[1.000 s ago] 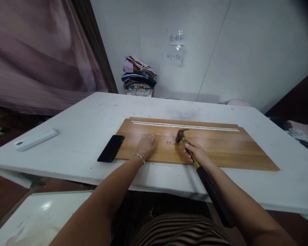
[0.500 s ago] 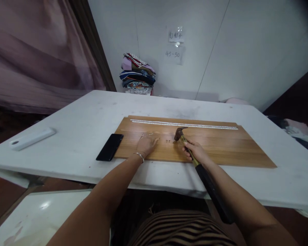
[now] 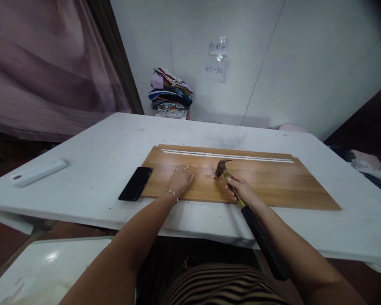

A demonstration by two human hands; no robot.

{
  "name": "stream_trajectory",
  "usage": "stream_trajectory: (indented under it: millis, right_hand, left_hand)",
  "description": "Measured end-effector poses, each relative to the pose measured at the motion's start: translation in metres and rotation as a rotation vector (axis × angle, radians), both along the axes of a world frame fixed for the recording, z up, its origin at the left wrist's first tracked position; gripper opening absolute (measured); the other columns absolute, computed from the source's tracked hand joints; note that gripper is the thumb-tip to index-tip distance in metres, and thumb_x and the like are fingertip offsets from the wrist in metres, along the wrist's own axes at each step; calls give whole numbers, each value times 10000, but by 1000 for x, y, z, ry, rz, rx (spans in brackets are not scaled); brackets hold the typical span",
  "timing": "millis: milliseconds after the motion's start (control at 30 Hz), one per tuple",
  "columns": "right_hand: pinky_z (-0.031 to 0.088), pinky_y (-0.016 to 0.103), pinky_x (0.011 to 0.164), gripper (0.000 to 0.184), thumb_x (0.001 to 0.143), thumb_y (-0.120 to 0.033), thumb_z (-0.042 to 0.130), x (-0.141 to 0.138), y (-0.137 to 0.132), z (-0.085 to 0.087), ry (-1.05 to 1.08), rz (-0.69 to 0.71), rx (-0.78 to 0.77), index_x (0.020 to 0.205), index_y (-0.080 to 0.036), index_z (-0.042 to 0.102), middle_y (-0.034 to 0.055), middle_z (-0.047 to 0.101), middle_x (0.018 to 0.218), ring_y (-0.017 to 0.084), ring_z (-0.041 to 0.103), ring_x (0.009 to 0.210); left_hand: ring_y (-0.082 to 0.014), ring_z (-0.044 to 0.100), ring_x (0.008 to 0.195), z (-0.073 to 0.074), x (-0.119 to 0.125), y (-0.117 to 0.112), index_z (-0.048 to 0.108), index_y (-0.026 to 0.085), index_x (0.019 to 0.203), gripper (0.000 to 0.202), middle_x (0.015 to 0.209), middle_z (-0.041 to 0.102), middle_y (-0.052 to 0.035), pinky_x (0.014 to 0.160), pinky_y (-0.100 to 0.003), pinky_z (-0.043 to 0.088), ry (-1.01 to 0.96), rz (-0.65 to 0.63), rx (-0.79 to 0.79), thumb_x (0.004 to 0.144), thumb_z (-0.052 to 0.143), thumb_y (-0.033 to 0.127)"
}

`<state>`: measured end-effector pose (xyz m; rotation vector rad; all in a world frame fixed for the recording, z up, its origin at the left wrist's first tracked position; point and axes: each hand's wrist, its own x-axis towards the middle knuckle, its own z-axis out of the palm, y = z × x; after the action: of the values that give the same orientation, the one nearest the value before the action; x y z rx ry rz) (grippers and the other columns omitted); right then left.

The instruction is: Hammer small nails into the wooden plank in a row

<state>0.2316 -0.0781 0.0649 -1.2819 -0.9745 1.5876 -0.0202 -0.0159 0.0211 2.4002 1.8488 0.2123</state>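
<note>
My right hand (image 3: pixel 241 189) is wrapped round the shaft of a claw hammer (image 3: pixel 263 241), well above its black grip. The brown metal hammer head is just over the wooden board (image 3: pixel 279 184), with a small nail (image 3: pixel 214 176) beside it. A short way to the left, a pair of nails (image 3: pixel 207 176) stands in the board. My left hand (image 3: pixel 180 183) rests low on the board, thumb held apart to the right. Several loose nails (image 3: pixel 180 169) lie just beyond its fingers, whose tips are partly hidden.
A black phone (image 3: pixel 135 183) lies against the board's left end. Two white measuring strips (image 3: pixel 225 155) run along its far side. The white table (image 3: pixel 92 169) also bears a white handled object (image 3: pixel 40 171). Folded cloth (image 3: pixel 170 93) is stacked by the wall.
The view has tipped very slightly. Both hands and the hammer stay in nearly the same places; nothing is taken up or let go.
</note>
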Motion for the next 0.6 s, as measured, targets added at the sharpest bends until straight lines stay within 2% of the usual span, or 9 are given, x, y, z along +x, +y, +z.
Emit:
stream_trajectory:
  millis: [100,367,600]
  right_hand:
    - [304,183,333,410,708,-410,765,0,0,-2,3,3,-5,1036,-223,607,-66,579,635,73,406,404]
    - [312,182,338,399,720,-406,767,0,0,-2,-8,-5,9,1038,-217,617,-59,588,643,74,419,417]
    - [305,182,328,390,699,-415,778,0,-1,-4,2,1,7,987,-217,605,-65,580,628,70,409,403]
  left_hand:
    - [-272,724,1028,0,0,0,805,195,940,497,1044,803,-130,1099,-417,428,1,3,-2,1053,366,398]
    - [-277,722,1003,-2,0,1,802,193,941,511,1070,798,-132,1015,-409,471,-25,21,-23,1053,354,412]
    - [-258,711,1003,0,0,1,793,207,927,501,1020,805,-105,1099,-412,426,-12,-6,-11,1053,346,394]
